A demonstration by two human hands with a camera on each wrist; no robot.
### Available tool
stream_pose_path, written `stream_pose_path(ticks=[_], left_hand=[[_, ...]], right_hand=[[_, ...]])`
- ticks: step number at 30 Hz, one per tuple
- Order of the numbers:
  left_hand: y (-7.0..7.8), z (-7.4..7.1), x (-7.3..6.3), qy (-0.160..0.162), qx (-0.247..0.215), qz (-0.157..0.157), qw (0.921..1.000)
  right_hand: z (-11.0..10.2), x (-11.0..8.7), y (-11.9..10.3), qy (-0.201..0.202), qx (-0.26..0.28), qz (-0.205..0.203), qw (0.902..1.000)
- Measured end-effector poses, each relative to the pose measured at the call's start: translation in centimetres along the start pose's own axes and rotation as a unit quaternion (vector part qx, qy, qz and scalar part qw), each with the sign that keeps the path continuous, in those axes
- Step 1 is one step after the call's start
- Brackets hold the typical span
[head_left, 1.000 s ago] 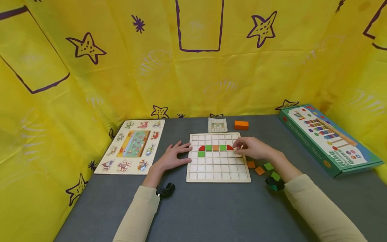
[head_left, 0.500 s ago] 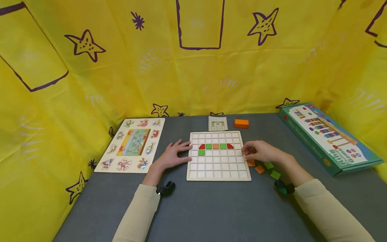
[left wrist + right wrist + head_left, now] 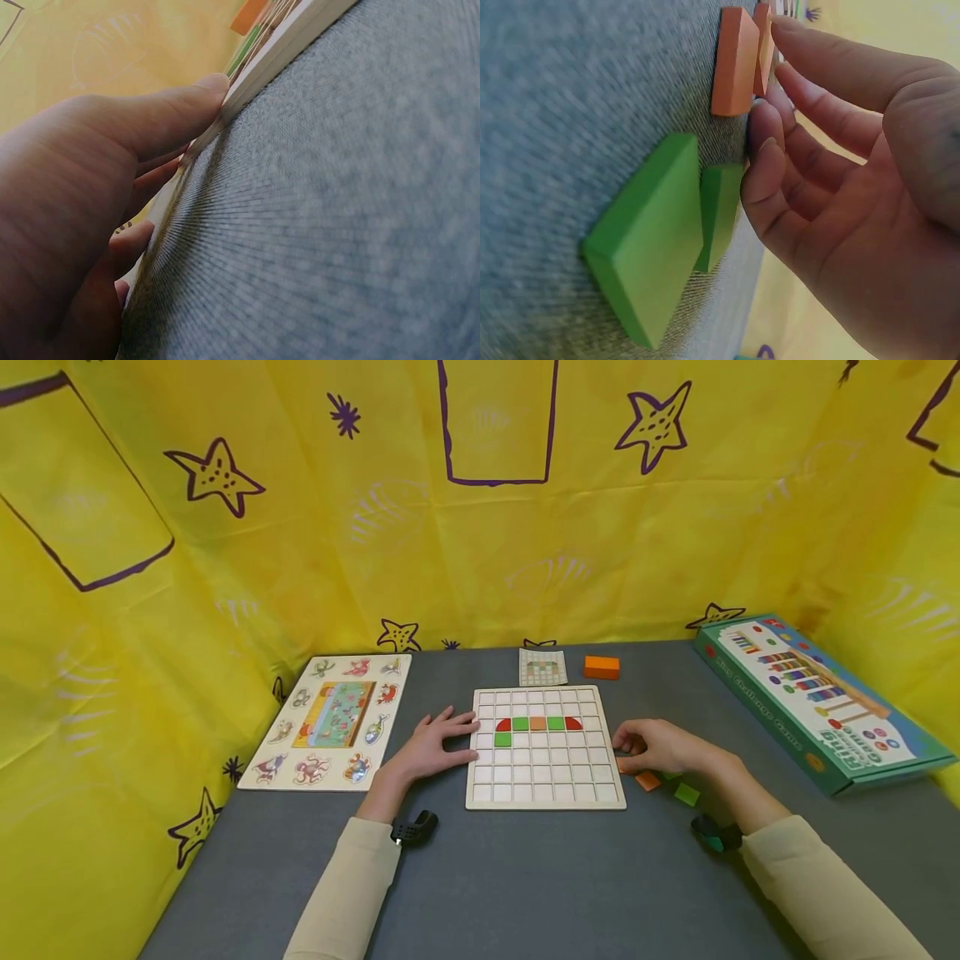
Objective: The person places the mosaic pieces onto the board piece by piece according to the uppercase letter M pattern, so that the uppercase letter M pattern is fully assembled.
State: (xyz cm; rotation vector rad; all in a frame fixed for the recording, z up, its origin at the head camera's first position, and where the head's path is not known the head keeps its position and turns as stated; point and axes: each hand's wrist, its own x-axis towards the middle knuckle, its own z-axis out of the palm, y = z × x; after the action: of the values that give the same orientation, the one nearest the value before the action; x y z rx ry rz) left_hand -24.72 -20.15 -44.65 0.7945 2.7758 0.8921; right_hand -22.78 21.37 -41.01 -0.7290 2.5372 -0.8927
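Note:
My left hand (image 3: 433,747) lies with fingers spread at the left edge of a wooden grid board (image 3: 545,793). In the left wrist view its thumb (image 3: 187,105) touches the board's edge. On the board is a row of coloured tiles: a red rounded piece (image 3: 573,724) at each end, green and orange squares between. A green square (image 3: 502,739) sits under the row's left end. Right of the board, my right hand (image 3: 663,747) bends over loose tiles. Its thumb and index fingertips are at an orange tile (image 3: 764,52), slightly apart; the other fingers curl beside it.
Another orange tile (image 3: 648,782) and green tiles (image 3: 686,794) lie near the right hand. Behind the board are a pattern card (image 3: 543,667) and an orange block (image 3: 602,668). A picture puzzle board (image 3: 333,768) is left, a game box (image 3: 821,702) right.
My right hand has left the red piece at the row's right end and moved right and nearer, to the loose orange tile. The left hand stays at the board's edge.

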Motion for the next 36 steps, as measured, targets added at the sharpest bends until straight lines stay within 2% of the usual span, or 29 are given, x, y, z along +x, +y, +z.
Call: stream_pose_path(ticks=[11,21,29,36], left_hand=[[-0.1,0.0,-0.1,-0.001,-0.004,-0.003,1.0],[-0.2,0.1,0.1,-0.005,-0.004,-0.005,1.0],[0.1,-0.1,-0.1,-0.008,-0.006,-0.005,0.9999],[-0.1,0.1,0.0,-0.006,-0.002,-0.005,1.0]], right_hand=[[0.4,-0.4,-0.4,-0.005,-0.021,0.006,0.9997],[0.3,-0.5,-0.1,-0.007,0.001,-0.007,1.0],[-0.3,-0.5,0.1,-0.009,-0.01,-0.027,0.9996],[-1.2,-0.1,-0.2,0.009,-0.014,-0.017,0.9997]])
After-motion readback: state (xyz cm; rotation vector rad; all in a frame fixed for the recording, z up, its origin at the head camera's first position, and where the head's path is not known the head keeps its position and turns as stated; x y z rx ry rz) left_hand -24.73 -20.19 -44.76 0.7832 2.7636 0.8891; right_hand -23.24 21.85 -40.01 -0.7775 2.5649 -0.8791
